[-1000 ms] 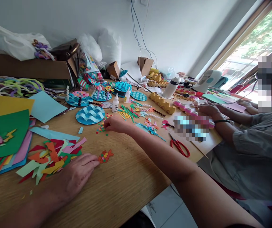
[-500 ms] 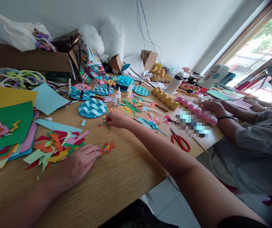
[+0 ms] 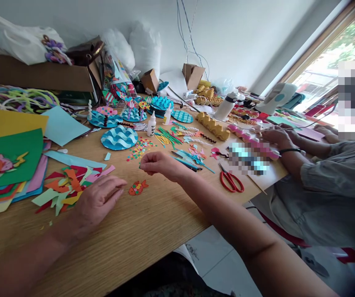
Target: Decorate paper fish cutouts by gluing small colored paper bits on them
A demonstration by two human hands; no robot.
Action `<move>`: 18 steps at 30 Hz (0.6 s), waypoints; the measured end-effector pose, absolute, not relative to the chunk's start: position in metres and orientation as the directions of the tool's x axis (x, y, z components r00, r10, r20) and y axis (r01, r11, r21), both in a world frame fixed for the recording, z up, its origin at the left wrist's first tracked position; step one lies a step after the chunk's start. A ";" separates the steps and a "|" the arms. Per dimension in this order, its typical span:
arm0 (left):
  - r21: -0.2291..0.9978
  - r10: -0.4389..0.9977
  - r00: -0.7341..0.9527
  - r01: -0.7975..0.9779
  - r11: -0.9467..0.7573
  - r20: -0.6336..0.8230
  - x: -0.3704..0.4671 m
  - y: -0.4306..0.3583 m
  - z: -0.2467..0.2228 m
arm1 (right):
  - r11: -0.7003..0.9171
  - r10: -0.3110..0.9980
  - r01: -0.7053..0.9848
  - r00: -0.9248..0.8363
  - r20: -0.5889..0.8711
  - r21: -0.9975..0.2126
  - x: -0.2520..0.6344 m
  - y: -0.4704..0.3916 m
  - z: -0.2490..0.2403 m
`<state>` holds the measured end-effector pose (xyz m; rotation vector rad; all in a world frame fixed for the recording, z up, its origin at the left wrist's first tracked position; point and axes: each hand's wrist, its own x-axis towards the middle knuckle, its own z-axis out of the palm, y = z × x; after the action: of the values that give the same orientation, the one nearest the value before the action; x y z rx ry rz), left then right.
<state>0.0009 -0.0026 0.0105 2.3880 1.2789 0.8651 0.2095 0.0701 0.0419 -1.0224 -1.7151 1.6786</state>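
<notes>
An orange paper fish [image 3: 138, 187] with coloured dots on its body lies flat on the wooden table. Just to its left is my left hand [image 3: 101, 198], fingers bent but apart, holding nothing and not touching the fish. My right hand [image 3: 157, 163] is above and beyond the fish, thumb and forefinger pinched on a tiny dark-green paper dot at their tips. Behind that hand spreads a scatter of small coloured paper dots [image 3: 142, 148]. Bright paper scraps [image 3: 72, 185] lie beside my left hand.
Blue wavy discs [image 3: 119, 138], glue bottles [image 3: 151, 124] and paper strips [image 3: 168, 138] stand or lie farther back. Red-handled scissors [image 3: 231, 181] rest at the right. Stacked coloured paper [image 3: 13, 165] is at the left. A co-worker's hands [image 3: 273, 138] are at the far right.
My right hand has come back from the pile of dots toward the fish, fingers pinched. My left hand has let go of the fish and lifted slightly to the left.
</notes>
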 end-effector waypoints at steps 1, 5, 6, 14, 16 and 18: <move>0.588 0.868 0.365 0.639 -0.496 0.336 0.003 -0.003 0.016 | -0.079 0.816 0.115 -0.563 -0.131 -0.990 0.208 0.063 0.042; 0.811 0.945 0.307 0.522 -0.264 0.110 0.013 0.000 0.033 | -0.098 0.848 0.011 -0.522 -0.089 -0.995 0.199 0.042 0.042; 0.836 0.945 0.316 0.496 -0.236 0.080 0.016 0.001 0.036 | -0.088 0.853 0.012 -0.515 -0.082 -0.996 0.197 0.039 0.041; 0.858 0.948 0.311 0.465 -0.220 0.075 0.031 0.002 0.044 | 0.043 0.894 0.165 -0.447 -0.035 -0.985 0.190 0.030 0.032; 0.831 0.954 0.287 0.508 -0.227 0.085 0.032 0.001 0.042 | 0.066 0.904 0.209 -0.426 -0.030 -0.976 0.189 0.029 0.032; 0.811 0.959 0.268 0.540 -0.226 0.089 0.032 0.001 0.041 | 0.092 0.915 0.259 -0.402 -0.020 -0.961 0.188 0.027 0.031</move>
<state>0.0320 0.0010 0.0405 1.8729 1.3548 0.8011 0.1879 0.0272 0.0314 -1.1593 -1.7460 1.3354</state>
